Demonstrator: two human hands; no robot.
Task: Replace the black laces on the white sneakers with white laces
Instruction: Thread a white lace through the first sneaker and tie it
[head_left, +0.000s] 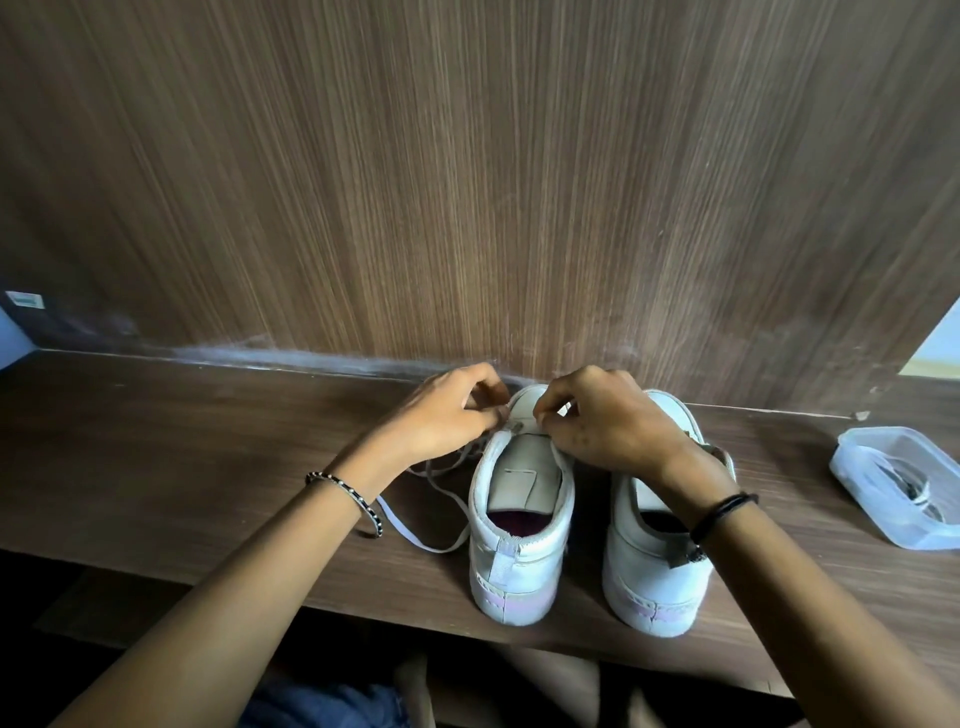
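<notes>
Wooden bench (156, 467) carries left sneaker (519, 525); white lace (415, 535) trails beside it. Our left hand (452, 410) and right hand (608, 415) pinch lace at toe eyelets; we should keep it flat, ends even.

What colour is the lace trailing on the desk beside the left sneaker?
White, seen in the head view: the lace loops beside the sneaker.

Both bare forearms reach forward and angle inward, left hand (452, 410) and right hand (608, 423) close together, backs up, fingers curled in tight, each one pinching at the white lace (441, 499) with thumb and fingertips.
</notes>
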